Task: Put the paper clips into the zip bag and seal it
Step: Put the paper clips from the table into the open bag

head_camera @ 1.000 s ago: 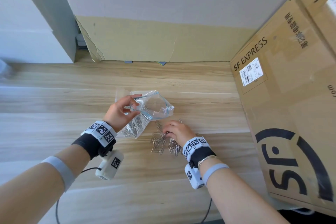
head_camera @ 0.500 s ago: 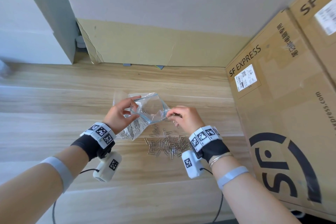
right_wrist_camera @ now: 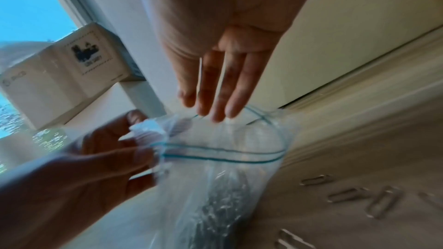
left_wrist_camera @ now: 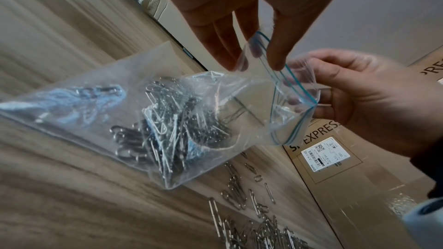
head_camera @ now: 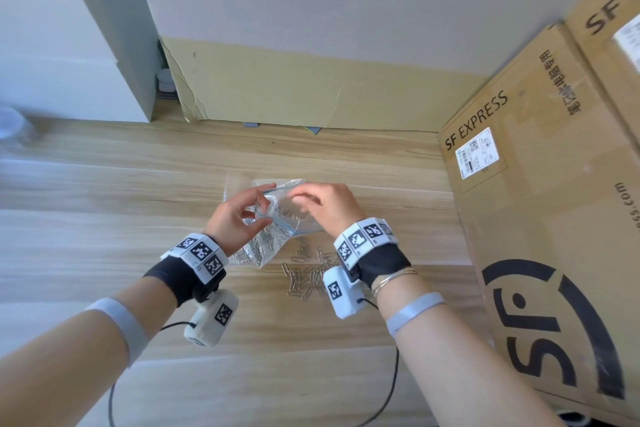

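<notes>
A clear zip bag with a blue seal line hangs tilted over the wooden table, its mouth open. My left hand pinches the bag's rim between thumb and fingers. Many silver paper clips lie in its lower corner, and one sits just inside the mouth. My right hand is at the mouth, fingers stretched out over the opening; I see no clip plainly in them. A loose pile of paper clips lies on the table under my right wrist.
A big SF Express cardboard box walls off the table's right side. A flat cardboard sheet leans on the back wall beside a white pillar. Wrist-camera cables trail toward the near edge.
My right hand left the clip pile, rose to the bag's mouth and moved left over it. My left hand kept its pinch on the rim and held the bag in place.
</notes>
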A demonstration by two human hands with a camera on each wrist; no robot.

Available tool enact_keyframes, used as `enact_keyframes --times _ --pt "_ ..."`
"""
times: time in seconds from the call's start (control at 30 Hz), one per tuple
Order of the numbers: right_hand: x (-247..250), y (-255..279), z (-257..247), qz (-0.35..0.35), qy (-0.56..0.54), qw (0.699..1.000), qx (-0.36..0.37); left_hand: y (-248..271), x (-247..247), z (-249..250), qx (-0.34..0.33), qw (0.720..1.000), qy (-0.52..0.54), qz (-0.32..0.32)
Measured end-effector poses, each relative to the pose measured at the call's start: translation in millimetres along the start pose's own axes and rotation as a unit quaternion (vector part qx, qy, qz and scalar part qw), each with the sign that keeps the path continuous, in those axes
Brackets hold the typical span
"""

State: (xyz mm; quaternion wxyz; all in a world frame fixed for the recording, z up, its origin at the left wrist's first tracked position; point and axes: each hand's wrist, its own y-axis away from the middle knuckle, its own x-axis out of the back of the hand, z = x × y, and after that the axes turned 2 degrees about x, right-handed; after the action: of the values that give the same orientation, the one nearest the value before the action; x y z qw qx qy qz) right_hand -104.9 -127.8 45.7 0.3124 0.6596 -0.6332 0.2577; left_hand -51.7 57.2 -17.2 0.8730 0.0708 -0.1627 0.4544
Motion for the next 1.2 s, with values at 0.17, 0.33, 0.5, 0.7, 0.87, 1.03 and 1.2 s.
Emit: enact_keyframes --times 0.17,0.33,0.5,0.7,0.87,1.03,1.2 --pt "9 12 57 0.065 0.006 0.988 -0.141 1 2 -4 0.003 1.000 0.006 0.000" --pt "-20 31 88 -0.117 0.102 0.975 -0.162 1 4 -5 0.004 1.000 0.017 0.006" --pt "-34 52 90 -0.124 0.047 0.979 -0.154 0 3 -5 0.003 1.000 0.009 0.012" --pt "-37 43 72 -0.133 0.096 0.982 -0.098 -4 2 -6 0.003 1.000 0.010 0.007" --pt "-54 28 57 -0.186 0.103 0.976 -0.046 -4 3 -7 0.001 1.000 0.025 0.007" --pt "-56 40 69 -0.199 0.108 0.974 -0.013 -4 3 -5 -0.005 1.000 0.022 0.003" --pt "-47 45 66 -0.191 0.118 0.974 -0.009 -4 3 -6 -0.009 1.000 0.007 0.005"
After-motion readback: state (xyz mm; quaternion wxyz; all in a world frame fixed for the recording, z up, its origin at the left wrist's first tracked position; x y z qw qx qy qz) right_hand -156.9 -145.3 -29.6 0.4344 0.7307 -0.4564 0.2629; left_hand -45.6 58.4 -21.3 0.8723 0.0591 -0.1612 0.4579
